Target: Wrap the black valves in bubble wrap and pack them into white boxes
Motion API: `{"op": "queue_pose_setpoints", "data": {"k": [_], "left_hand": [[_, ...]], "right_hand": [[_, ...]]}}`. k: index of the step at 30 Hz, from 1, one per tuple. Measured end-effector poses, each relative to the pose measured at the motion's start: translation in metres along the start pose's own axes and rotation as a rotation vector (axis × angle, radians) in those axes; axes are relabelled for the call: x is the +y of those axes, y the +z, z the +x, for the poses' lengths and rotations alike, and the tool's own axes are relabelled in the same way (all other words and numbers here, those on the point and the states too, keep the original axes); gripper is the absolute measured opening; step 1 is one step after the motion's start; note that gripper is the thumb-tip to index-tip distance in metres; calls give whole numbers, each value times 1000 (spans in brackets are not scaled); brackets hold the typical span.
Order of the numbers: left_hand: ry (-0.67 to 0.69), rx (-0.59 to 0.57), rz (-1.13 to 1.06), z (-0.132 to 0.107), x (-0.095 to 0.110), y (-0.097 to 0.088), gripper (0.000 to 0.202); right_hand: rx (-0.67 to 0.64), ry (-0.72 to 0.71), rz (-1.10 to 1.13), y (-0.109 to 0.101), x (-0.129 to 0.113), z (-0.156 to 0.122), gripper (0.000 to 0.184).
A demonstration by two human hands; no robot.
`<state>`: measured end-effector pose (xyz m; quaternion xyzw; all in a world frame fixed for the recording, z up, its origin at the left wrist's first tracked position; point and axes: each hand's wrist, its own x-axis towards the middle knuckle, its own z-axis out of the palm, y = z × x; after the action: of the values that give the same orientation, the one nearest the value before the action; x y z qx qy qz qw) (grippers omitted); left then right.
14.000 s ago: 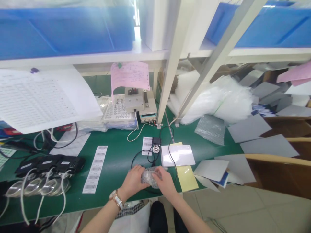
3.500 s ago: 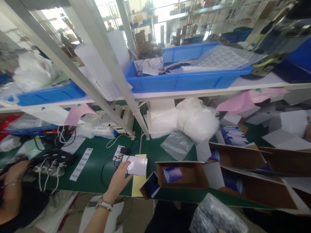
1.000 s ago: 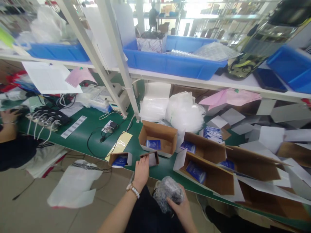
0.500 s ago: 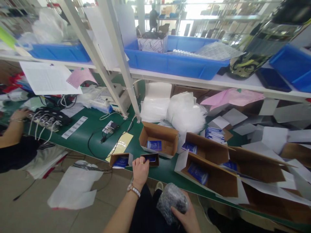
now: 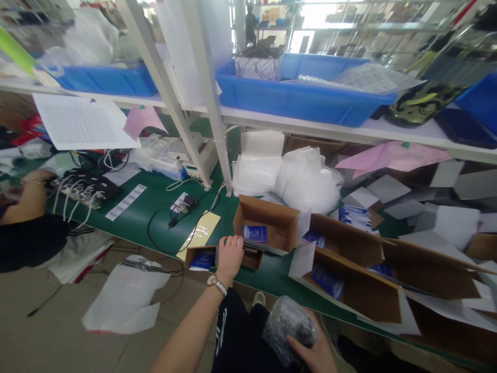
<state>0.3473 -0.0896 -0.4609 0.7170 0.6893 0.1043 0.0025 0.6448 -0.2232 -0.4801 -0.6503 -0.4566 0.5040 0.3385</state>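
Observation:
My left hand [image 5: 230, 257], with a watch on its wrist, is closed over the left part of a small open cardboard box [image 5: 253, 258] at the table's front edge. Its fingertips lie at the box's far wall and hide part of the inside. To its left stands another small box [image 5: 190, 256] with a blue booklet [image 5: 202, 260] in it. Behind is a larger open box [image 5: 285, 243], also holding a blue booklet [image 5: 255, 233]. Low in front of my lap, my right hand [image 5: 312, 344] grips a bubble-wrapped package [image 5: 285, 324] with something dark inside.
Several open boxes [image 5: 361, 295] line the right side of the green table [image 5: 135, 228]. Clear plastic bags [image 5: 308, 178] and a booklet stack [image 5: 355, 217] lie behind. Blue bins [image 5: 303, 101] sit on the shelf above. At left, a co-worker's arm [image 5: 37, 207] reaches beside cabled devices [image 5: 87, 189].
The view has swung slightly left. My left hand has shifted over the small box, and the booklet seen in it before is now out of sight. My right hand still holds the package.

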Motion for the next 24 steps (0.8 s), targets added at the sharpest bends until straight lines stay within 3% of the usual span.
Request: {"op": "queue_pose_setpoints", "data": {"k": [2, 6, 11, 14, 16, 19, 24], "left_hand": [[77, -34, -12, 5, -5, 1, 19], [250, -95, -50, 10, -11, 4, 18], [390, -139, -114, 16, -17, 3, 18], [425, -150, -140, 19, -20, 2, 15], [437, -157, -147, 21, -22, 2, 15], [439, -165, -148, 25, -24, 4, 15], [429, -176, -154, 35, -26, 6, 9]], "right_hand": [[13, -28, -17, 9, -9, 4, 67], [74, -198, -81, 35, -32, 19, 63], [63, -780, -292, 71, -62, 58, 56], [75, -1009, -499, 90, -66, 82, 54], [57, -1037, -667, 100, -64, 94, 49], [-17, -961, -888, 111, -66, 102, 48], [-171, -753, -1162, 129, -97, 112, 61]]}}
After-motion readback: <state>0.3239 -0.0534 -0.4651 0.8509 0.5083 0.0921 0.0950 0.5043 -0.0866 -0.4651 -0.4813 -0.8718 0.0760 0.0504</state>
